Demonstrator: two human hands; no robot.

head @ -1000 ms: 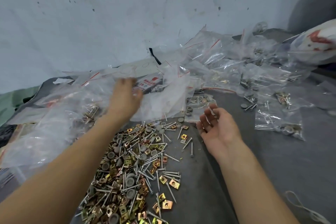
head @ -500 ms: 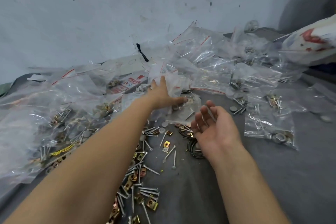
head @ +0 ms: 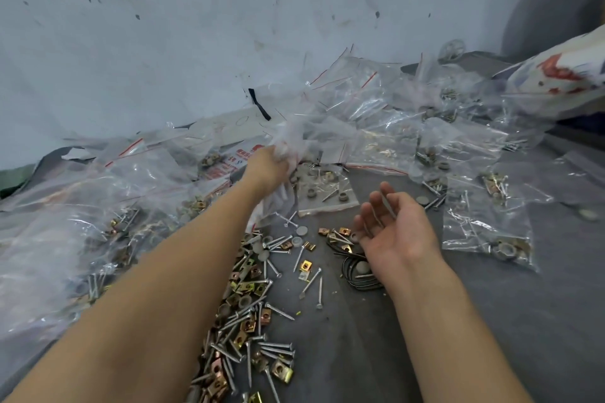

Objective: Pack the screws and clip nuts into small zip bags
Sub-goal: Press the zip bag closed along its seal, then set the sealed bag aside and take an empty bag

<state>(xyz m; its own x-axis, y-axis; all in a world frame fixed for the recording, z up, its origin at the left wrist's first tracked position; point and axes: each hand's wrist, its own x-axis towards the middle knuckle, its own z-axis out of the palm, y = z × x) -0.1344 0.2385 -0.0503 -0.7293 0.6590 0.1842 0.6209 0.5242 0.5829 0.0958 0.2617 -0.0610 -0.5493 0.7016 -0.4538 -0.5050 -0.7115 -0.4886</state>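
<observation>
My left hand (head: 266,168) reaches forward and grips a crumpled empty clear zip bag (head: 306,137), lifted off the heap of bags. My right hand (head: 396,232) hovers palm up over the grey surface, fingers relaxed, with a silver screw (head: 385,204) lying across them. Loose screws and brass clip nuts (head: 248,307) are scattered in a pile below my left forearm. A flat small bag (head: 327,203) holding caps and a screw lies just beyond the pile.
Filled zip bags (head: 484,232) lie at the right, and more bags (head: 386,127) are heaped along the wall. Large clear bags of hardware (head: 82,206) cover the left. Black rubber bands (head: 357,276) lie under my right wrist. A white printed sack (head: 563,75) sits far right.
My left hand moved right from the left bags to the middle heap and took hold of a clear bag. My right hand stayed palm up, its fingers less curled.
</observation>
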